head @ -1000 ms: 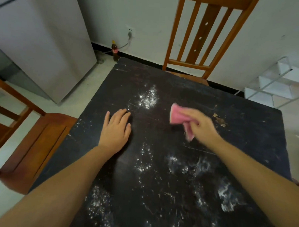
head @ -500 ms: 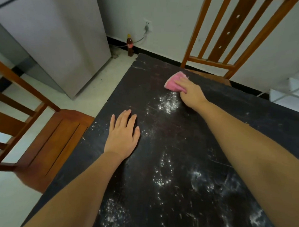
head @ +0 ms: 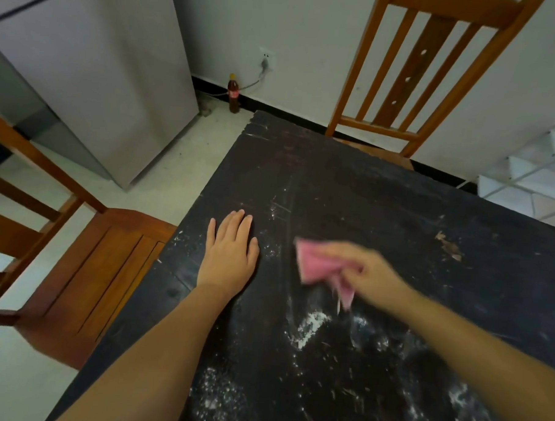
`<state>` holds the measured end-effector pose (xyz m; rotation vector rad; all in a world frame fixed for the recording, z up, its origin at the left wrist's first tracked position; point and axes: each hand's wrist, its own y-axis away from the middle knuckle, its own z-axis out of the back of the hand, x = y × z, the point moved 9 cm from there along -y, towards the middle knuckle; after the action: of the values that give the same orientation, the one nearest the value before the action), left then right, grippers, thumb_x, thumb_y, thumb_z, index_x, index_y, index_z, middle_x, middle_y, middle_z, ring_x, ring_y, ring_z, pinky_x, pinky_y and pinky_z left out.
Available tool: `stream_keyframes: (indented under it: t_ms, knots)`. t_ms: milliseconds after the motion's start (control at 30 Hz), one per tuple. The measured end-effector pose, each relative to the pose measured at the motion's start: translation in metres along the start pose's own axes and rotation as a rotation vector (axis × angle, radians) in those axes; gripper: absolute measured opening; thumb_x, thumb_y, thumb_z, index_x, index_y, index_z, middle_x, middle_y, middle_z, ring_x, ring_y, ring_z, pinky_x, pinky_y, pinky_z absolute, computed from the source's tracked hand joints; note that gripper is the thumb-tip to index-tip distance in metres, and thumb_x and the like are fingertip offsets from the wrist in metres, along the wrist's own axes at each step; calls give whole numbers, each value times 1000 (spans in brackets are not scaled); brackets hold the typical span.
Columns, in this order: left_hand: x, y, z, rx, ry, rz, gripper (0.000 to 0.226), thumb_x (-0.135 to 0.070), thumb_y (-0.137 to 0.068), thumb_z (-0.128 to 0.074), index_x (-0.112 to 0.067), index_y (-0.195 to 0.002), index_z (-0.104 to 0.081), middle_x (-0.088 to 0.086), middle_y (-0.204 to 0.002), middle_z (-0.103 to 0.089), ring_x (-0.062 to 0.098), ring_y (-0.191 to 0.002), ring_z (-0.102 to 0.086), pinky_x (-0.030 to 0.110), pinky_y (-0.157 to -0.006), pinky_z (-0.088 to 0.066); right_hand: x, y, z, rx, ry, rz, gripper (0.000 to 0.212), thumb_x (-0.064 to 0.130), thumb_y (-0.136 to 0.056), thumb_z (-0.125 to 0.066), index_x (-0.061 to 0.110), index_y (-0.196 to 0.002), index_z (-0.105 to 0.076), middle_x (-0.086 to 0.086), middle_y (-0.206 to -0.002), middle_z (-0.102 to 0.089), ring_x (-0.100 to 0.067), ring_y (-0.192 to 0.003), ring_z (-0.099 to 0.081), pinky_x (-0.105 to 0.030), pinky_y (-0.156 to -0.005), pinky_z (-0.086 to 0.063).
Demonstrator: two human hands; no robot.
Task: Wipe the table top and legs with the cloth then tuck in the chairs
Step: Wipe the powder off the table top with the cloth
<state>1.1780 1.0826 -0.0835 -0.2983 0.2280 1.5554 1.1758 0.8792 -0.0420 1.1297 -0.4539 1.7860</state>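
Note:
A dark wooden table (head: 381,195) fills the view, dusted with white powder (head: 307,329) near its middle and front. My right hand (head: 367,274) grips a pink cloth (head: 318,266) pressed to the top; both are motion-blurred. My left hand (head: 229,256) lies flat on the table near its left edge, fingers together, holding nothing. One wooden chair (head: 425,70) stands at the far side, its seat partly under the table. A second wooden chair (head: 86,265) sits pulled out on the left.
A grey cabinet or fridge (head: 94,75) stands at the back left. A brown bottle (head: 233,94) sits on the floor by the wall under a socket. A white wire rack (head: 532,177) is at the right. Pale floor lies between the left chair and the cabinet.
My right hand has swept the cloth from the far edge back toward me, dragging powder into a pile near the table's middle. The left hand has stayed flat in place.

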Motion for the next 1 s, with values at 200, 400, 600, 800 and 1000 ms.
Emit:
stream_keyframes:
  t_ms: [200,400,600,800,1000]
  knots:
    - [0,-2,-1,7,-24,-4,65,-42,-88,-7,-11,-139,-34,9,-147,-33,21,-139,-22,39,-114,2,-49,-125,122,-472,385,-184,41,4,-95,-39,15,-134,-46,-8,-136,-48,-23,-126,-44,-29,-107,-35]
    - [1,-1,-3,17,-11,6,64,-42,-89,-8,-12,-143,-25,8,-150,-28,20,-140,-19,39,-115,2,-34,-218,54,-223,568,-105,54,28,-87,-35,15,-140,-39,-11,-149,-31,-28,-139,-25,-47,-115,-19]
    - [0,2,4,-19,92,14,65,-42,-89,-8,-11,-146,-10,11,-153,-15,20,-142,-7,38,-116,3,18,-164,-34,47,495,173,56,-3,-89,-45,23,-138,-41,-3,-154,-23,-15,-144,-11,-36,-116,-3]
    - [11,10,22,-106,370,73,58,-33,-93,-18,-7,-144,-20,13,-149,-27,21,-140,-19,35,-116,-1,11,-27,-88,266,459,326,58,-7,-79,-45,18,-131,-53,-2,-147,-38,-17,-142,-19,-40,-118,-11]
    - [60,71,33,-62,14,106,54,-32,-91,-19,-9,-130,-47,10,-137,-48,23,-131,-39,48,-112,-9,28,26,-77,231,121,127,49,-12,-80,-48,19,-113,-66,5,-124,-58,1,-108,-58,-29,-93,-49]
